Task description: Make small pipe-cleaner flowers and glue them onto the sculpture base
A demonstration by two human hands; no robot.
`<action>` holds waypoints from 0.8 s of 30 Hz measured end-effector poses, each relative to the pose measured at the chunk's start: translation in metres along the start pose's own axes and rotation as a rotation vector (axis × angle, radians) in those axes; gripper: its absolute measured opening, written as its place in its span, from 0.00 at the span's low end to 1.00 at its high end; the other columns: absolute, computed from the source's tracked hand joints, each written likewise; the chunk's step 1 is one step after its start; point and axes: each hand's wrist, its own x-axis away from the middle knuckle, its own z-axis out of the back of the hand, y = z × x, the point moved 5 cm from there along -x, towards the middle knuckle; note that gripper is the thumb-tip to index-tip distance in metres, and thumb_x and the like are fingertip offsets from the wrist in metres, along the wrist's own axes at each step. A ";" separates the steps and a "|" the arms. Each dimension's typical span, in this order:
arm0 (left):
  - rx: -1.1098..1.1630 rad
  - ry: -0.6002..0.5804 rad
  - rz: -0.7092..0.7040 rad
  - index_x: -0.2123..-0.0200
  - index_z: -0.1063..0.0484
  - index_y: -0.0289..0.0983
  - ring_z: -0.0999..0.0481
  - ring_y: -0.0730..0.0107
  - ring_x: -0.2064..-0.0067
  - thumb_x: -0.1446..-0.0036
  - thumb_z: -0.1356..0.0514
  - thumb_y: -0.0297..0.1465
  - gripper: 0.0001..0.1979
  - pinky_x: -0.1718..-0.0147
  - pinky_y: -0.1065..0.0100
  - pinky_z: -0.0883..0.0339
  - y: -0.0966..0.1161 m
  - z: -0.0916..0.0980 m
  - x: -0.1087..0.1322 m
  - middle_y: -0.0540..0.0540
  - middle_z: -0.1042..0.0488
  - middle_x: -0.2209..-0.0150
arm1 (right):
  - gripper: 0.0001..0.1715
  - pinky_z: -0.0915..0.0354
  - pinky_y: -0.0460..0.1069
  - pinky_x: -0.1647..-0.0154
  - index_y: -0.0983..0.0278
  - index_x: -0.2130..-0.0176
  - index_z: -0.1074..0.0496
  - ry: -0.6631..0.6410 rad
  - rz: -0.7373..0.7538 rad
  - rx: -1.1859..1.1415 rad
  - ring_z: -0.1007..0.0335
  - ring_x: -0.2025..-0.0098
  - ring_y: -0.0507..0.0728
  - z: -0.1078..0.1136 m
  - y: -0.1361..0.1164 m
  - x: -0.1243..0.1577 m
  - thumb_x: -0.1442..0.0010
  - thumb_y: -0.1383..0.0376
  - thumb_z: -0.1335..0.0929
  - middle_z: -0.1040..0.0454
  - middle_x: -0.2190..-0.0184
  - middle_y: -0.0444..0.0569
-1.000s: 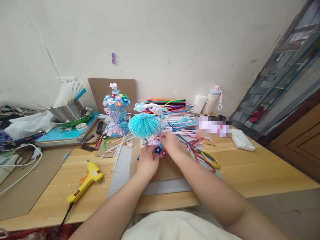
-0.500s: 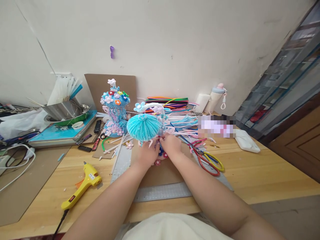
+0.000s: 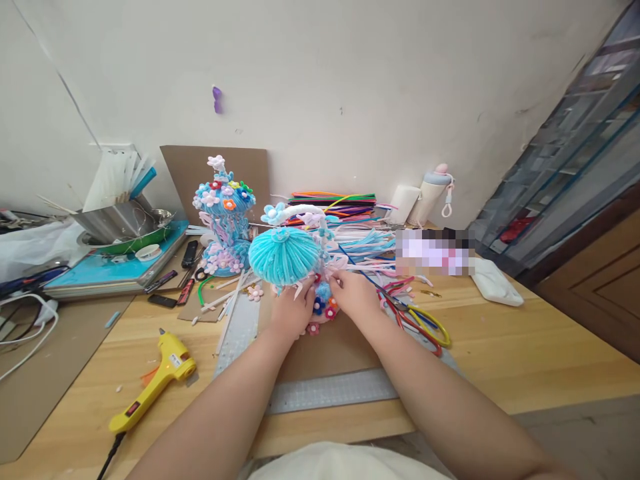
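Observation:
A fuzzy pipe-cleaner lamp (image 3: 283, 256) with a turquoise dome shade hangs from a white curved arm in front of me. Its round base carries small flowers, among them a dark blue flower (image 3: 319, 306) and a red one. My left hand (image 3: 291, 311) is closed around the base's left side, its fingertips partly hidden under the shade. At the base's right, near the pink loops of the stem, my right hand (image 3: 356, 295) has thumb and fingers pinched together; what is between them is too small to make out. Beneath the lamp lies a brown cardboard sheet (image 3: 330, 360).
A yellow glue gun (image 3: 155, 380) lies at the left. Scissors (image 3: 430, 327) with red and yellow handles lie at the right, near bundled pipe cleaners (image 3: 333, 203). A second flowered pipe-cleaner piece (image 3: 225, 200) stands behind, left. A grey cutting mat (image 3: 330, 390) lies under the cardboard.
My right hand has drawn slightly right, away from my left, so more of the base's flowers show. My left hand stays at the base. The whole view has shifted slightly.

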 end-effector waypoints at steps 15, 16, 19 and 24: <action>-0.019 -0.134 -0.046 0.47 0.37 0.48 0.38 0.51 0.49 0.40 0.56 0.34 0.19 0.50 0.46 0.55 0.004 0.011 0.002 0.44 0.34 0.47 | 0.22 0.37 0.50 0.62 0.51 0.49 0.34 -0.132 0.041 0.016 0.29 0.58 0.59 0.000 -0.010 0.003 0.40 0.56 0.44 0.26 0.58 0.49; -0.021 -0.118 -0.024 0.46 0.38 0.48 0.37 0.52 0.49 0.40 0.56 0.35 0.19 0.50 0.47 0.55 0.003 0.011 0.002 0.43 0.33 0.48 | 0.22 0.37 0.50 0.61 0.51 0.49 0.34 -0.135 0.045 0.015 0.29 0.58 0.60 -0.002 -0.011 0.002 0.40 0.57 0.44 0.25 0.58 0.49; -0.010 -0.072 0.039 0.45 0.40 0.48 0.34 0.54 0.53 0.40 0.55 0.36 0.20 0.51 0.51 0.51 -0.001 0.008 0.002 0.42 0.31 0.52 | 0.21 0.37 0.50 0.60 0.51 0.49 0.33 -0.140 0.059 0.003 0.30 0.56 0.59 -0.005 -0.012 -0.001 0.40 0.58 0.43 0.26 0.56 0.47; 0.010 -0.059 0.040 0.47 0.38 0.47 0.33 0.56 0.55 0.40 0.57 0.35 0.20 0.53 0.54 0.49 -0.005 0.001 0.002 0.43 0.31 0.51 | 0.20 0.37 0.50 0.60 0.49 0.51 0.32 -0.157 0.058 -0.016 0.30 0.56 0.58 -0.008 -0.010 -0.001 0.40 0.58 0.43 0.26 0.56 0.45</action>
